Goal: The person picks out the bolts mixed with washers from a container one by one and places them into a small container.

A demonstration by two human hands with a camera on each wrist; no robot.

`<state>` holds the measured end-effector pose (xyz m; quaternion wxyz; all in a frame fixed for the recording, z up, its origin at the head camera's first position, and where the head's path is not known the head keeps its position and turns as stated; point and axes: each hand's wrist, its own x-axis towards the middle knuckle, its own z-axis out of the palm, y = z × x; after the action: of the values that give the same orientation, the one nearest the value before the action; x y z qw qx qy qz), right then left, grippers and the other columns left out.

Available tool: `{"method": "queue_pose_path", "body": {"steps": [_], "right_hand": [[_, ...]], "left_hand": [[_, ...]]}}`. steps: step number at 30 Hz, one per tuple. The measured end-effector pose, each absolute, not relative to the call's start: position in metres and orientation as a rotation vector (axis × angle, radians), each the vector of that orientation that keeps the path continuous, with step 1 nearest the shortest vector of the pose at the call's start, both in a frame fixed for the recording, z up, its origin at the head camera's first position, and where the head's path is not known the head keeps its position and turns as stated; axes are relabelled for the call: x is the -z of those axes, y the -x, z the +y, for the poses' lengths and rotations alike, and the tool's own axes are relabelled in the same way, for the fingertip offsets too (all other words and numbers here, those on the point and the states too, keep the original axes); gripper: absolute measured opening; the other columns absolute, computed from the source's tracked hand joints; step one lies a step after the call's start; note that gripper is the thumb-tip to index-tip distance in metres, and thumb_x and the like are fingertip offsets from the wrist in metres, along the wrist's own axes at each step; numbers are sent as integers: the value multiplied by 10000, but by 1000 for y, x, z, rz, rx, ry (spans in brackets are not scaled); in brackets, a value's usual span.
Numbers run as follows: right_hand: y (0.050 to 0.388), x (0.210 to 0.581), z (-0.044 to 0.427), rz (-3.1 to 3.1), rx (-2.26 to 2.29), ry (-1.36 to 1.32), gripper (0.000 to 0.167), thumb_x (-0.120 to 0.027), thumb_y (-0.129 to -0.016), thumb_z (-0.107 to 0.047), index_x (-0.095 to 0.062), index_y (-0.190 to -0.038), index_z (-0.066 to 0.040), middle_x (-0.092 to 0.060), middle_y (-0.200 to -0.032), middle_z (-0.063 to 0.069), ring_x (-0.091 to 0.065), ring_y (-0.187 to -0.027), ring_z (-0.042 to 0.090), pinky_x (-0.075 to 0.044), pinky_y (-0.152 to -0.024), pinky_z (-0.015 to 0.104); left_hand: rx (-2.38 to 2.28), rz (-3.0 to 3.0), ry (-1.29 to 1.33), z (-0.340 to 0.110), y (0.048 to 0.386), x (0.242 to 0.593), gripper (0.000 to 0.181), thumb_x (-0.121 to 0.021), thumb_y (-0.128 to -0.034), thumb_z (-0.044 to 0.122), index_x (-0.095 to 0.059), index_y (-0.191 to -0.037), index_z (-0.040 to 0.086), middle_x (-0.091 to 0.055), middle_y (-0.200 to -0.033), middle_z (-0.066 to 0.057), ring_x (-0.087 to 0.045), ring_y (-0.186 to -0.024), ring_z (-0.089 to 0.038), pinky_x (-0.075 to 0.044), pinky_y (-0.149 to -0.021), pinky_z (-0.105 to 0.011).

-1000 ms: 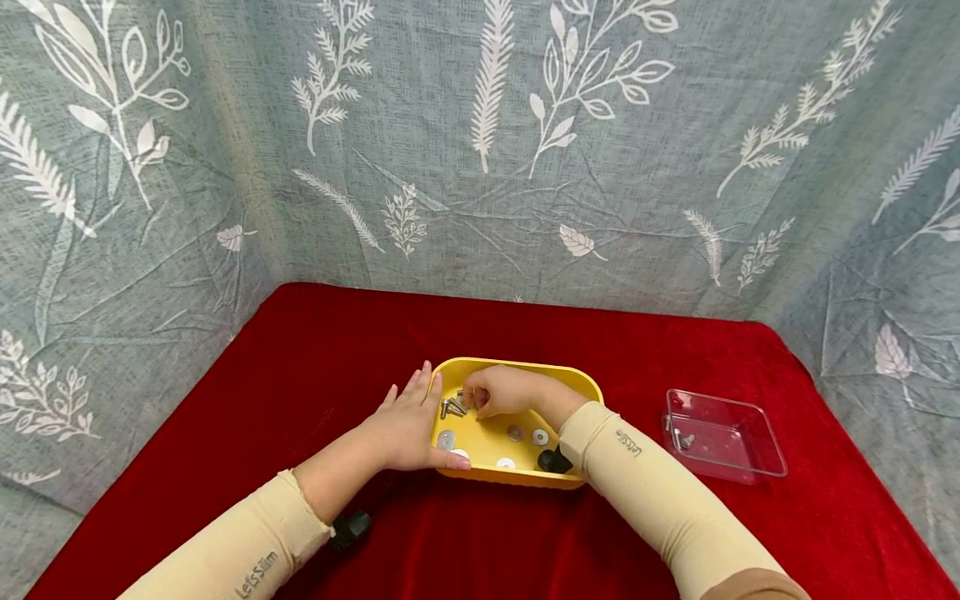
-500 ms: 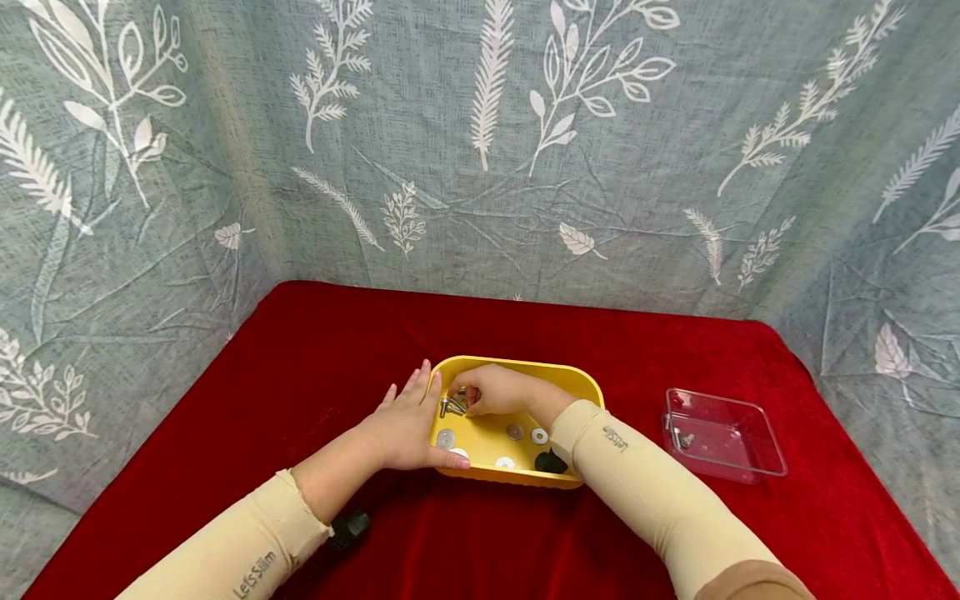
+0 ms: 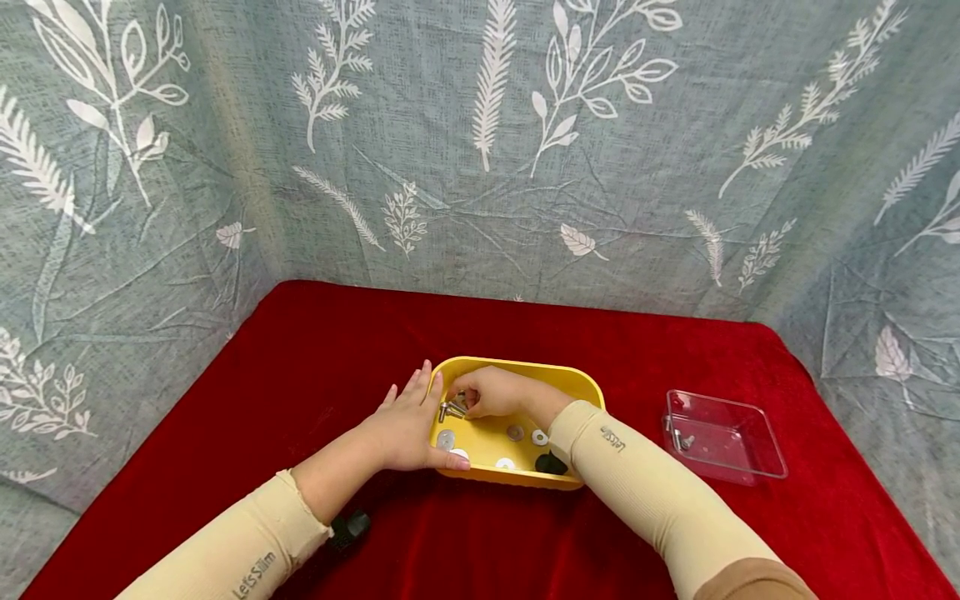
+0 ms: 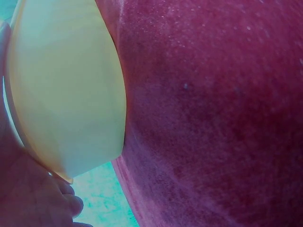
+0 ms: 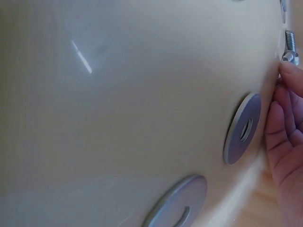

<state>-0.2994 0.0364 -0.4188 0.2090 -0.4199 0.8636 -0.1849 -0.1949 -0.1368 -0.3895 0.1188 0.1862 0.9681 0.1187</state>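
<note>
My left hand (image 3: 405, 429) rests against the left end of a yellow plastic bin (image 3: 517, 479), fingers straight along its outside and thumb over the front rim. In the left wrist view, part of that hand lies beside the bin's pale wall (image 4: 71, 90). Inside the bin, my right hand (image 3: 498, 392) has curled fingers down at a small cluster of metal bolts (image 3: 443, 411). The right wrist view has its thumb tip at the head of one bolt (image 5: 290, 47); the other side of this grip is hidden. Flat washers (image 5: 244, 127) lie on the bin floor.
A clear plastic box (image 3: 738, 442) with a few bolts (image 3: 682, 439) in it stands to the right. A black object (image 3: 551, 462) shows beside the right sleeve, and another dark piece (image 3: 351, 527) by the left wrist. Red cloth (image 3: 360, 333) covers the table.
My right hand has shifted left inside the bin, from beside the bolts onto them. The bolts have turned slightly. My left hand keeps its place on the bin.
</note>
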Motion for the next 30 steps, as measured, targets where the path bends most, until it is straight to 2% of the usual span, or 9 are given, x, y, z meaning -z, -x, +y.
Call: {"method": "queue_pose_path", "body": {"steps": [16, 30], "right_hand": [[300, 414, 40, 2406, 566, 1157, 216, -725, -787, -149, -612, -970, -125, -576, -742, -59, -512, -657, 53, -442, -621, 181], [304, 398, 45, 2400, 709, 1127, 254, -729, -784, -151, -623, -1011, -111, -611, -780, -65, -563, -699, 63, -472, -652, 186]], "left_hand": [[-350, 2827, -539, -136, 196, 390, 1260, -551, -625, 791, -43, -1452, -13, 86, -1502, -209, 5, -1386, -331, -92, -1071, -551], [-357, 2817, -540, -136, 197, 389, 1254, -543, -629, 793, -53, -1449, -18, 93, -1499, -202, 14, -1385, -333, -85, -1065, -566]]}}
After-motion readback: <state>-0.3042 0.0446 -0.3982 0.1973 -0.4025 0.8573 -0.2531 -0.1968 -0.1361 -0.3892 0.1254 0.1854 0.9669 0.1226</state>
